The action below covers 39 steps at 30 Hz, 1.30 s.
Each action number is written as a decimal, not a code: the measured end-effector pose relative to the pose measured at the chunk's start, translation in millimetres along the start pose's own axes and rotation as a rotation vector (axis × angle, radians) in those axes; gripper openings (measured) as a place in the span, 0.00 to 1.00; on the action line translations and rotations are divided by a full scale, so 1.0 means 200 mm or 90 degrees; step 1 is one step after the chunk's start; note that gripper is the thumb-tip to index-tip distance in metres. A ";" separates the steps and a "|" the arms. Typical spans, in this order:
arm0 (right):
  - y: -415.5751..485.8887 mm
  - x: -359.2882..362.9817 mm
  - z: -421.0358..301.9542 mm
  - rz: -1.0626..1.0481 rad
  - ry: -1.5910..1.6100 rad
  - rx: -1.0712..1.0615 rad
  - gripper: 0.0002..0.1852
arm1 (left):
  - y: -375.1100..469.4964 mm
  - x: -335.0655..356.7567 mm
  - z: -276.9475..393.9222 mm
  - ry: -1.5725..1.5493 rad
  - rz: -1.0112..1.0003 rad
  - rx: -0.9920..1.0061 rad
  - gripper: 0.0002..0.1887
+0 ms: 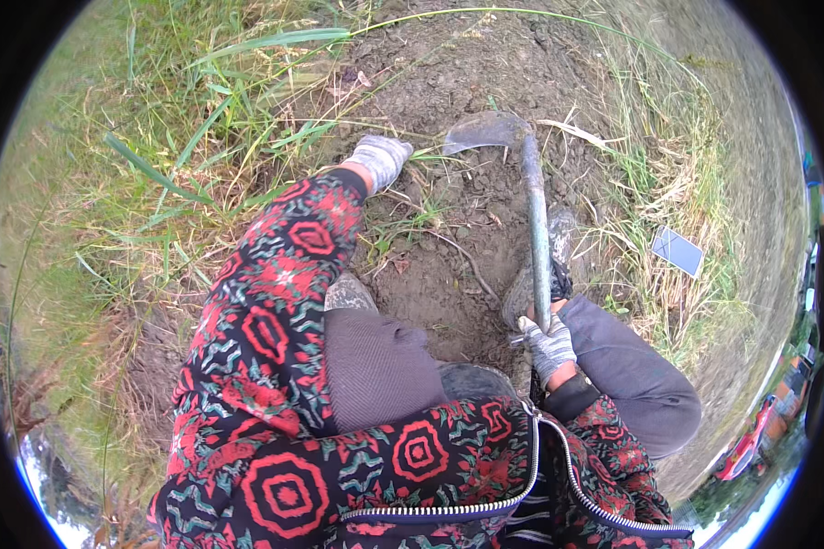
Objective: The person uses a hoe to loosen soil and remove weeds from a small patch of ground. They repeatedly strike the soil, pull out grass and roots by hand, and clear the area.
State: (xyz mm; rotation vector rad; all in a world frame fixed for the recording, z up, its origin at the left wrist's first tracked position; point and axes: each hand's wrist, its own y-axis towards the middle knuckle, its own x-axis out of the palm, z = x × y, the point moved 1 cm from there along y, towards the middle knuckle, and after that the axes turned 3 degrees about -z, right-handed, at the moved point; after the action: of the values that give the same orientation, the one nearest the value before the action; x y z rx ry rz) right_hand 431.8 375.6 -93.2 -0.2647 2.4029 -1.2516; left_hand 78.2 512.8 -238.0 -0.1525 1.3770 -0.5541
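Observation:
My right hand [548, 343], in a grey-and-white knit glove, is closed around the lower end of the handle of a sickle [537, 206]. Its curved, soil-marked metal blade [484, 132] points left, low over or on the bare soil. My left hand [383, 159], gloved alike, reaches forward just left of the blade tip. Its fingers are bunched near thin green grass blades [431, 155]; whether they grip any is hard to tell. A small tuft of grass [415, 218] grows from the soil below my left hand.
Tall grass [199, 137] stands on the left. Dry straw and grass [666, 182] line the right, with a phone-like flat rectangular object [678, 251] lying on them. A thin root or stick [470, 264] crosses the soil between my shoes. A red vehicle [745, 446] appears at the far right rim.

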 end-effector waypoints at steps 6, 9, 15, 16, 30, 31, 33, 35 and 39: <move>0.02 -0.02 0.02 -0.005 -0.030 -0.063 0.10 | -0.36 0.14 0.14 -0.014 0.018 0.207 0.08; 0.04 0.00 0.01 0.018 -0.106 -0.219 0.14 | -0.39 0.16 0.23 -0.061 0.045 0.150 0.09; 0.14 0.10 -0.06 -0.040 0.010 -0.147 0.15 | -0.25 -0.03 0.10 0.103 0.290 0.089 0.13; 0.16 0.12 -0.09 -0.033 -0.038 -0.096 0.16 | -0.21 -0.05 0.06 0.099 0.250 0.101 0.15; 0.31 0.53 -0.28 -0.133 0.000 0.060 0.13 | -0.23 -0.18 -0.20 0.127 0.029 0.166 0.11; 0.32 0.53 -0.26 -0.119 -0.013 0.114 0.13 | -0.23 -0.17 -0.21 0.103 0.006 0.176 0.11; 0.38 0.54 -0.26 -0.100 0.066 0.014 0.11 | -0.23 -0.17 -0.22 0.130 0.036 0.197 0.11; 0.42 0.56 -0.26 -0.103 0.178 -0.127 0.11 | -0.24 -0.16 -0.21 0.094 0.066 0.194 0.11; 0.36 0.55 -0.23 -0.135 0.025 0.124 0.11 | -0.29 -0.09 -0.14 0.010 0.030 0.189 0.07</move>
State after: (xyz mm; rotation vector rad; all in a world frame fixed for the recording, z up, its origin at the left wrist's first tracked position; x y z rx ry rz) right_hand 315.1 412.0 -158.5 -0.4498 2.3108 -1.5862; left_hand 33.4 476.6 -202.7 0.1243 1.2942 -0.7130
